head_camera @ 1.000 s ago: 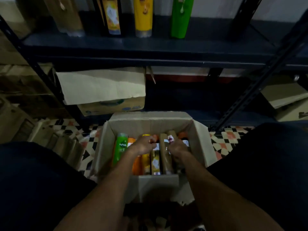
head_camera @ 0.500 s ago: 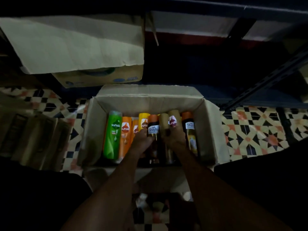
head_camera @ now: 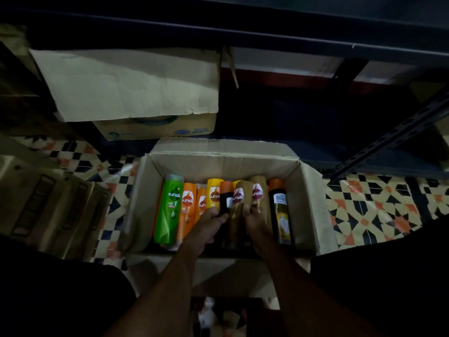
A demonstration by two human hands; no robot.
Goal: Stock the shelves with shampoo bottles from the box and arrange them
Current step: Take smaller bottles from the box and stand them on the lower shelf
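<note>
Left hand (head_camera: pixel 211 221) curled round black bottle (head_camera: pixel 226 193), right hand (head_camera: pixel 255 216) gripped brown bottle (head_camera: pixel 241 194) touching it, both mid-row inside box (head_camera: pixel 309 205), green bottle (head_camera: pixel 171 210) at left end.

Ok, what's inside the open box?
Shampoo bottles in a row: green, orange, yellow, brown, black. Left hand grips a black bottle, right hand a brown bottle. Anything beneath them is covered.

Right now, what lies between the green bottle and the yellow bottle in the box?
Head view: an orange bottle beside the green bottle, then a second orange bottle beside the yellow bottle. Nothing else shows between them.
</note>
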